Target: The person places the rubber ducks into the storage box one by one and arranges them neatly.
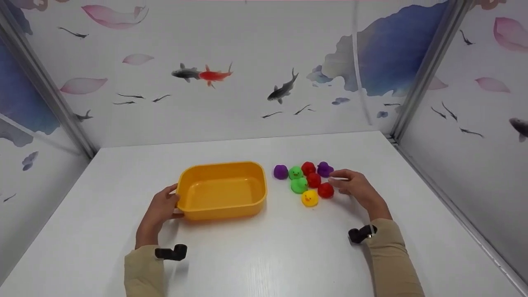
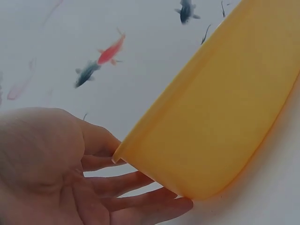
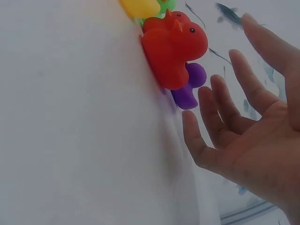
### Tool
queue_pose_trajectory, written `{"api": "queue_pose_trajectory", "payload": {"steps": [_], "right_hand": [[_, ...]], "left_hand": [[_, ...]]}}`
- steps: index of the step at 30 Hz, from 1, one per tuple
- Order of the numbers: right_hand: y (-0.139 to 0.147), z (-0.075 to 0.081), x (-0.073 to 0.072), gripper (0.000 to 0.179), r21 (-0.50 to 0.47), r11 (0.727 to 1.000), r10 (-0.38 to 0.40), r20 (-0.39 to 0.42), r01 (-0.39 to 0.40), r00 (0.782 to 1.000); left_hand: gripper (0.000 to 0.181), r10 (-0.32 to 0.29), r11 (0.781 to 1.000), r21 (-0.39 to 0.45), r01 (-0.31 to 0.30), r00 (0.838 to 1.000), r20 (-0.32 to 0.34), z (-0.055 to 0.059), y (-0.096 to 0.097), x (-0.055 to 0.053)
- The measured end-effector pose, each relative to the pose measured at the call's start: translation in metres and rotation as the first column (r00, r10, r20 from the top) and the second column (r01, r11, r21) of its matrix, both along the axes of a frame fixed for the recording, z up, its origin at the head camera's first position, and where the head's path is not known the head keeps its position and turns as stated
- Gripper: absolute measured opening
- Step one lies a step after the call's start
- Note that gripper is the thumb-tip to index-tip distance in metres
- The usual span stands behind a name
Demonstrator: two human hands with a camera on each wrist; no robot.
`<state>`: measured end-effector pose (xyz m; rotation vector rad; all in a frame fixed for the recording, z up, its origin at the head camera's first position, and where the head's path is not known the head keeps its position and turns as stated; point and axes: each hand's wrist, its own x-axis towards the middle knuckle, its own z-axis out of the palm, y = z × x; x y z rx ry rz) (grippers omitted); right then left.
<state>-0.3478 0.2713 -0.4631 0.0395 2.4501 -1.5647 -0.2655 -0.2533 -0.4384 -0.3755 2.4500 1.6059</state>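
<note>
In the head view, your left hand [image 1: 160, 204] rested at the left end of the yellow-orange plastic basin [image 1: 222, 212], which stood upright on the white table [image 1: 255, 255]; just right of it lay the toy ducks, with the yellow duck [image 1: 309, 199] nearest you and three red ducks [image 1: 326, 190], two green ducks [image 1: 299, 185] and two purple ducks [image 1: 325, 170] beyond; your right hand [image 1: 355, 187] hung at the cluster's right edge, released and holding nothing.

In the left wrist view, your fingers lay extended against the basin's outer wall, touching without wrapping around it.

In the right wrist view, your fingers were spread, loosely bent, near a red duck and a purple duck; the step in hand seemed to be reaching for a duck while steadying the basin; the next move probably called for closing thumb and fingers on one duck without nudging its neighbours.
</note>
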Motion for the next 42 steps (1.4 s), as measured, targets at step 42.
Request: {"api": "queue_pose_trajectory", "payload": {"steps": [42], "right_hand": [[-0.015,0.017,0.0,0.061,0.18,0.983,0.013,0.056,-0.023,0.998]], "left_hand": [[0.058,0.001,0.995,0.098,-0.002,1.0,0.011,-0.008,-0.004,0.0]]}}
